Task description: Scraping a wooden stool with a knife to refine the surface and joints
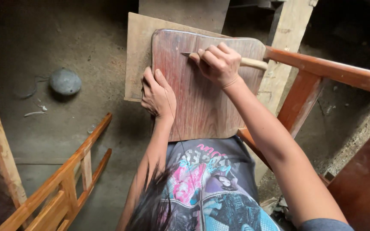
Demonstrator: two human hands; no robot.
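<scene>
1. Resting on the person's lap, the seat board (pixel 202 107) is a reddish wood panel with rounded corners; its long axis runs away from the body, far end over a plywood sheet (pixel 138 55) on the dirt floor (pixel 43 42).
2. Chair frames stand on both sides: a rail (pixel 330 70) to the right, a tipped frame (pixel 69 179) lower left.
3. Left hand (pixel 157 96) curls over the board's left edge, fingers wrapped around it, steadying it.
4. Right hand (pixel 217 64) is closed in a fist around a tool (pixel 253 63) with a pale wooden handle sticking out to the right; the thin blade tip (pixel 186 54) points left and lies on the board near its far end, the tool's axis crossing the board's width.
5. Risk, as I judge it: the tip points toward the left side, so a slip could run it off toward the left fingers, or gouge the board; the board could also slide off the lap if the grip loosens.
6. A round grey object (pixel 65 81) lies on the floor, well apart.
</scene>
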